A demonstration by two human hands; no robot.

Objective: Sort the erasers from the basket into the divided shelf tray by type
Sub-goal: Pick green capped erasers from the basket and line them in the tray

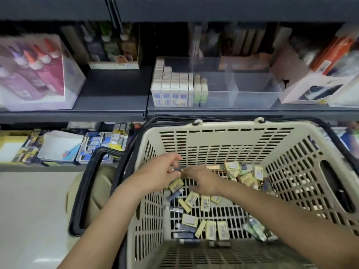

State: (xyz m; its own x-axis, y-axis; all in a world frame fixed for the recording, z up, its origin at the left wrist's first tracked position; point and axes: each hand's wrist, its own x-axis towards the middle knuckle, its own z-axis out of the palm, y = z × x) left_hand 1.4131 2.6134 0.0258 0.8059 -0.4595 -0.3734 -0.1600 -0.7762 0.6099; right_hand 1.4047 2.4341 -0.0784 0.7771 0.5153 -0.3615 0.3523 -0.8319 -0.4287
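In the basket (223, 126), a dark eraser (179, 168) is being pinched by the left hand's (159, 171) fingers; the right hand's (204, 182) grip cannot be told. The tray (252, 100) above the basket is being filled, one compartment so far; many erasers (210, 229) are remaining.

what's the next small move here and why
Probably lift the left hand out of the basket toward the divided tray: it pinches a dark blue eraser, and the tray's right compartments look empty, with boxed erasers only at the left.
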